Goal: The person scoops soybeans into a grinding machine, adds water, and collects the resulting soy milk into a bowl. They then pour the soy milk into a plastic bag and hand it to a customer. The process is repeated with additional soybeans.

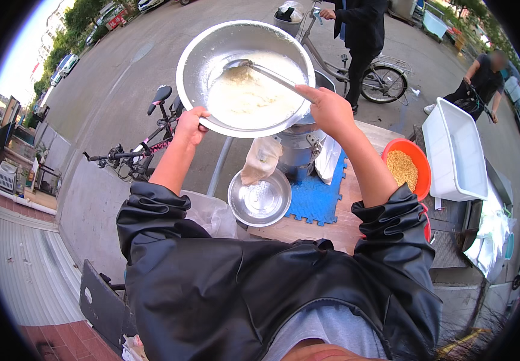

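A wide metal basin is held up and tilted towards me, with a pale, creamy-white mass in it. My left hand grips the basin's lower left rim. The handle of a metal ladle is in my right hand, index finger stretched along it. Its bowl rests against the pale mass. Below the basin stands a metal pot with clasps, partly hidden, on a blue foam mat. A smaller metal bowl sits nearer me, a stained cloth hanging over its far rim.
An orange tub of yellow grains and a white plastic bin are at the right. A person holds a bicycle beyond the basin; another person is farther right. A black bicycle stands at the left, near a clear plastic bag.
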